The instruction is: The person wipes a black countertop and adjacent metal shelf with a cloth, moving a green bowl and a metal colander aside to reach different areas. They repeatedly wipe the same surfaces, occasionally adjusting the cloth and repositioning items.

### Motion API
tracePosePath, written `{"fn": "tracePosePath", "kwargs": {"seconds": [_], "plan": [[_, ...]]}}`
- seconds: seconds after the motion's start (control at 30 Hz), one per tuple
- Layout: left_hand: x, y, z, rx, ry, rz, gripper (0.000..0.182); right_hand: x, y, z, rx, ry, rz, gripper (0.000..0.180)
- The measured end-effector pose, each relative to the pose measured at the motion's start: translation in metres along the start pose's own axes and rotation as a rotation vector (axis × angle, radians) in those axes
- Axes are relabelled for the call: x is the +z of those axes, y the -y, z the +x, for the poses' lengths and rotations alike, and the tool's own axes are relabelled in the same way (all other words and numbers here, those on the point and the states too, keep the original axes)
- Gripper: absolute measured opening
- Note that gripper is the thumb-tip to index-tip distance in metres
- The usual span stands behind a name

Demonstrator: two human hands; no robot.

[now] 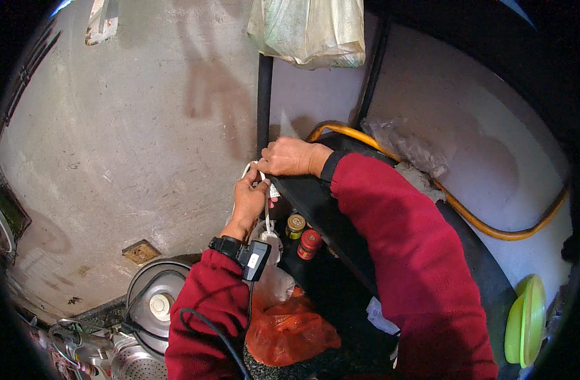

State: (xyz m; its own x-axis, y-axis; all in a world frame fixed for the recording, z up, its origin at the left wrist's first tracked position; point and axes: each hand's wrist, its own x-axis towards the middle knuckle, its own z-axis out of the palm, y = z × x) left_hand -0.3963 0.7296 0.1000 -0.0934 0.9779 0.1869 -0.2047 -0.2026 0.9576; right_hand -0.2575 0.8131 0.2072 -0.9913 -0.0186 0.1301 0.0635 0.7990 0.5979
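My left hand (pixel 249 202) grips a looped white cord (pixel 267 216) between thumb and fingers, beside the front corner of a black shelf (pixel 328 204). A small white tag with printing (pixel 274 191) shows by my left fingertips. Just above, my right hand (pixel 292 156) is curled with its fingertips at the top of the cord loop, close to a dark upright post (pixel 264 104); the fingers hide their exact hold. Below my hands the cord runs down to a white plug or socket block (pixel 271 244), partly wrapped in clear plastic.
A yellow-lidded jar (pixel 295 225) and a red-lidded jar (pixel 310 243) stand under the shelf. Nearer me lies a red plastic bag (pixel 290 332). A lidded pot (pixel 145 280) sits left. An orange hose (pixel 498 232) crosses the shelf; a green basin (pixel 520 327) leans right. A plastic bag (pixel 313 33) hangs above.
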Motion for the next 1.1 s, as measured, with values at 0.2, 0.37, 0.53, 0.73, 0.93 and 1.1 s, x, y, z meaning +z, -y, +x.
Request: {"fn": "tracePosePath", "kwargs": {"seconds": [0.2, 0.37, 0.53, 0.73, 0.93, 1.1], "plan": [[0.001, 0.000, -0.001, -0.001, -0.032, 0.014, 0.033, 0.012, -0.004, -0.010, 0.629, -0.049, 0.246, 0.014], [0.002, -0.003, -0.003, -0.010, -0.025, 0.009, 0.040, 0.023, -0.002, 0.000, 0.957, 0.011, 0.699, 0.018], [0.002, -0.003, -0.003, 0.003, -0.022, 0.015, 0.047, 0.026, -0.001, 0.010, 1.221, 0.029, 1.170, 0.026], [0.001, -0.002, -0.002, -0.009, -0.010, 0.013, 0.046, 0.029, -0.001, 0.014, 1.284, 0.047, 1.166, 0.024], [0.000, 0.000, 0.000, -0.035, 0.006, -0.036, 0.050, 0.025, 0.008, 0.018, 1.053, 0.063, 0.626, 0.023], [0.000, 0.004, 0.001, -0.029, -0.008, -0.035, 0.052, 0.018, 0.010, 0.013, 0.993, 0.104, 0.534, 0.022]]}}
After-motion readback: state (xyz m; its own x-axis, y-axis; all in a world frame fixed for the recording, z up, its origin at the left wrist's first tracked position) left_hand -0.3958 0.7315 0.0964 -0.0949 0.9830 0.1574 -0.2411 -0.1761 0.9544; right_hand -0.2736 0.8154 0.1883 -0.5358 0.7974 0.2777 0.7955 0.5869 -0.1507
